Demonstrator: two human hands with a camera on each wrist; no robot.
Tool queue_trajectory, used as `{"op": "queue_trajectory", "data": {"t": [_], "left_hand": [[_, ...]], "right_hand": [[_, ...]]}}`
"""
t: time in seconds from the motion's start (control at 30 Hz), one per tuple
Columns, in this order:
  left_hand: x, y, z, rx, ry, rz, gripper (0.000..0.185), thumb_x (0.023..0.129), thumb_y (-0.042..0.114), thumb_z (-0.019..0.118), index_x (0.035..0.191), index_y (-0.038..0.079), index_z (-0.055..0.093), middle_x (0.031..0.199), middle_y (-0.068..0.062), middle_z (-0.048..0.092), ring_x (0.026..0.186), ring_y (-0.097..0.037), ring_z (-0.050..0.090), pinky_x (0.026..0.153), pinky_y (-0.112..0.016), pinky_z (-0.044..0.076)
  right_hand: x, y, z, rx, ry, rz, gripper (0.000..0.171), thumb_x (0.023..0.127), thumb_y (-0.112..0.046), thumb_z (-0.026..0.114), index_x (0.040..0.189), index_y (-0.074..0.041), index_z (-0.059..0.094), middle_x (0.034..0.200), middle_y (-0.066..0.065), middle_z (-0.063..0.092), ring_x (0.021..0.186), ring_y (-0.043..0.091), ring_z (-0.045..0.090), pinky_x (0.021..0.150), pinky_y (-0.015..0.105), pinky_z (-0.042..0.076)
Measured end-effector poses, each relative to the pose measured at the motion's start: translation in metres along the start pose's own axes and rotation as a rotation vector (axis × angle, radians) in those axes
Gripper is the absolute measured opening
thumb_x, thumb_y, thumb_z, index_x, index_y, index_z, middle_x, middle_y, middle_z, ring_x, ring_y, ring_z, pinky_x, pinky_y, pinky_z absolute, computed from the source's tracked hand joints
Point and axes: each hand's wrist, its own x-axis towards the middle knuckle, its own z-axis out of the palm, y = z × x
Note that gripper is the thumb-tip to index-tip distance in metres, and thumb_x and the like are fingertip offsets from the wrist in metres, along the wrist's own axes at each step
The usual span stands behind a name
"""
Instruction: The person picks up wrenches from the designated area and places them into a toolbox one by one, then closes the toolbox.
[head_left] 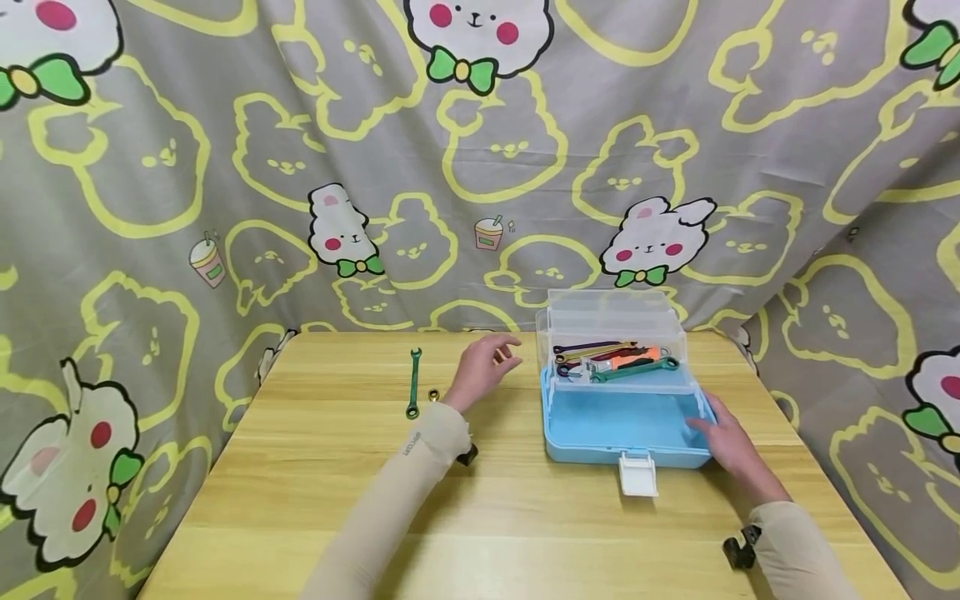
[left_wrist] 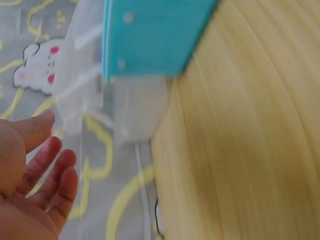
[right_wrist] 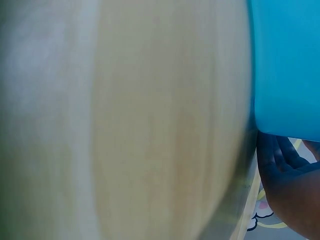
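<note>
A light blue toolbox (head_left: 622, 452) with a clear lid (head_left: 611, 302) raised stands on the table's right half. My right hand (head_left: 733, 442) grips its right wall, thumb inside the rim and fingers outside; the right wrist view shows those fingers against the blue wall (right_wrist: 287, 65). In the box's raised clear tray lie a green wrench (head_left: 637, 372), an orange-handled tool (head_left: 626, 360) and several other wrenches. My left hand (head_left: 482, 371) hovers left of the box, fingers loosely bent, holding nothing. The left wrist view shows that hand (left_wrist: 37, 175) apart from the box.
A green wrench (head_left: 414, 383) lies on the wooden table (head_left: 300, 467), left of my left hand. Beside it is a small gold ring end (head_left: 433, 395), the rest perhaps hidden by my arm. A white latch (head_left: 638, 477) hangs off the box's front. Patterned curtain (head_left: 450, 167) surrounds the table.
</note>
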Motion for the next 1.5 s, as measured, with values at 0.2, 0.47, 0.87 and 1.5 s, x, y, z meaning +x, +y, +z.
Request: {"op": "queue_trajectory", "data": {"t": [0.2,0.47,0.87,1.5], "left_hand": [[-0.043,-0.026,-0.033,0.089,-0.1,-0.079,0.035,0.097,0.02,0.075,0.131,0.013,0.069,0.113,-0.011,0.072,0.092,-0.02,0.068,0.083,-0.04,0.059],[-0.119,-0.058,-0.057,0.15,-0.198,-0.183,0.04,0.092,0.02,0.081,0.129,0.011,0.069,0.106,-0.003,0.071,0.081,-0.011,0.063,0.073,-0.034,0.055],[-0.158,-0.05,-0.042,0.237,-0.27,-0.015,0.036,0.086,0.026,0.086,0.119,0.016,0.074,0.11,-0.004,0.064,0.092,-0.017,0.053,0.079,-0.04,0.051],[-0.144,-0.046,-0.028,0.209,-0.247,0.018,0.007,0.092,0.019,0.08,0.095,0.021,0.074,0.107,-0.004,0.063,0.099,-0.022,0.058,0.088,-0.047,0.053]], "right_hand": [[0.0,-0.001,0.0,-0.004,-0.003,-0.005,0.073,0.111,-0.025,0.038,0.165,-0.005,-0.007,0.168,0.034,-0.004,0.151,0.061,-0.001,0.116,0.081,0.006],[-0.001,-0.001,-0.002,-0.006,-0.004,-0.004,0.072,0.111,-0.024,0.037,0.165,-0.006,-0.007,0.168,0.034,-0.004,0.151,0.061,-0.002,0.117,0.08,0.005],[-0.001,0.0,-0.002,0.012,-0.006,0.002,0.072,0.112,-0.024,0.038,0.165,-0.006,-0.007,0.168,0.034,-0.005,0.152,0.061,-0.002,0.117,0.08,0.004],[0.0,0.001,-0.002,0.0,0.003,0.003,0.073,0.111,-0.024,0.038,0.166,-0.007,-0.007,0.169,0.032,-0.004,0.152,0.06,-0.002,0.117,0.079,0.004]]}}
